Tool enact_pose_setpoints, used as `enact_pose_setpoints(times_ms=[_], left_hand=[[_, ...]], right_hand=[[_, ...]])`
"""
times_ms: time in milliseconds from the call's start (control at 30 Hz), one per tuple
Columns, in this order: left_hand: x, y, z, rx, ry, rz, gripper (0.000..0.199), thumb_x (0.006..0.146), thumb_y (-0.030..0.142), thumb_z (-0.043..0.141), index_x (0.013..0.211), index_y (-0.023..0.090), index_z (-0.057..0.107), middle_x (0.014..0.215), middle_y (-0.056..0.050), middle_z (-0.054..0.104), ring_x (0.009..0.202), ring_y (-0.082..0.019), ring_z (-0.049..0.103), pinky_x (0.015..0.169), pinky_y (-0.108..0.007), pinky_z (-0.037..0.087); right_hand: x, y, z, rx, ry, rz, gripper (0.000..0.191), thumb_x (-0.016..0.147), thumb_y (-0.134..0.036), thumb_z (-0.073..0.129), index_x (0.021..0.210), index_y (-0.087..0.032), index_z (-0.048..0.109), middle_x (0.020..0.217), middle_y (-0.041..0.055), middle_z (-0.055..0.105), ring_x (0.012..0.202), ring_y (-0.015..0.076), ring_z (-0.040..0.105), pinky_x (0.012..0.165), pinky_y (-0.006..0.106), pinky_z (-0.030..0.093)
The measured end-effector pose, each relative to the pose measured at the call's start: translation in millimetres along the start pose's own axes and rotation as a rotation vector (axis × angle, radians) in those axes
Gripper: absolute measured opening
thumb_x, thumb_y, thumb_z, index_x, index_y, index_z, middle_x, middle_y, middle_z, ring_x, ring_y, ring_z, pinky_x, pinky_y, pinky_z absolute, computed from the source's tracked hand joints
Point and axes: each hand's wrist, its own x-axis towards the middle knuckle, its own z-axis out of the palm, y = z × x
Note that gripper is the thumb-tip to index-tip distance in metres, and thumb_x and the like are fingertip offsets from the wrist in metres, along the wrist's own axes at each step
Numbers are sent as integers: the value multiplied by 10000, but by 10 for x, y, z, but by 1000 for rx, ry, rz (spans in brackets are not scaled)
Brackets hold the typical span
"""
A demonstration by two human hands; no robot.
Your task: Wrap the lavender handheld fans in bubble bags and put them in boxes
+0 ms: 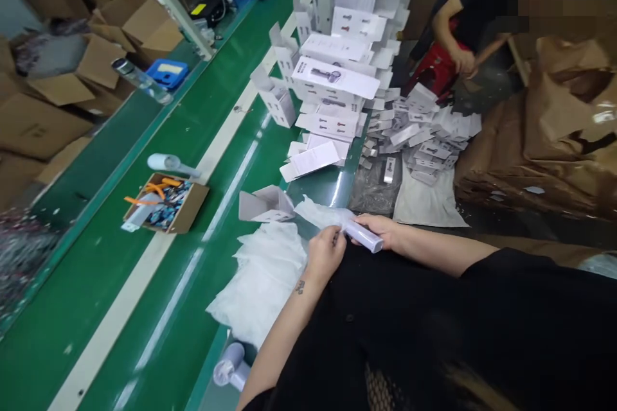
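Observation:
A lavender handheld fan (365,236) lies across my two hands, its far part inside a thin white bag (318,212). My right hand (382,229) is wrapped round the fan from the far side. With fingers pinched, my left hand (328,249) grips the bag where the handle comes out. Just beyond the bag, an open white box (267,204) lies on its side. A pile of flat white bags (263,276) sits left of my left forearm. Another lavender fan (231,366) rests by the table edge below, partly hidden by my arm.
Stacked white printed boxes (332,77) stand at the far end of the green belt (193,295). A small carton (190,209) holds orange-handled pliers, beside a pale fan (168,164). Many small boxes (429,135) are heaped on the right, near another person (457,45).

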Motion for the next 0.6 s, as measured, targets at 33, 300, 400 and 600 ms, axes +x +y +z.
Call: enact_pose_setpoints(times_ms=[33, 300, 400, 600], left_hand=[[12, -5, 12, -83, -19, -100, 158, 806, 209, 524, 888, 180, 655, 739, -33, 673, 657, -140, 617, 677, -247, 476], [22, 17, -37, -742, -198, -613, 184, 723, 317, 610, 795, 147, 614, 487, 34, 546, 427, -94, 494, 440, -189, 385], [-6, 58, -251, -805, -68, -606, 216, 742, 348, 615, 807, 142, 607, 497, 37, 525, 433, -84, 474, 439, -182, 368], [36, -54, -555, -551, 68, -208, 805, 548, 340, 825, 1271, 223, 492, 1222, -89, 516, 1106, -230, 527, 878, -313, 456]], right_hand=[[18, -2, -8, -34, 9, -20, 24, 925, -177, 438, 918, -192, 421, 701, -2, 578, 545, 135, 613, 491, 293, 560], [-194, -139, -142, -732, 78, -466, 120, 874, -220, 504, 781, -196, 433, 605, -35, 526, 507, 101, 541, 470, 207, 442], [-381, -334, -123, -1093, 23, -863, 142, 872, -268, 502, 768, -192, 441, 641, -26, 539, 583, 113, 541, 548, 227, 411], [-446, -533, 177, -992, -540, -916, 203, 922, -370, 443, 849, -181, 424, 686, -22, 558, 623, 99, 537, 596, 228, 429]])
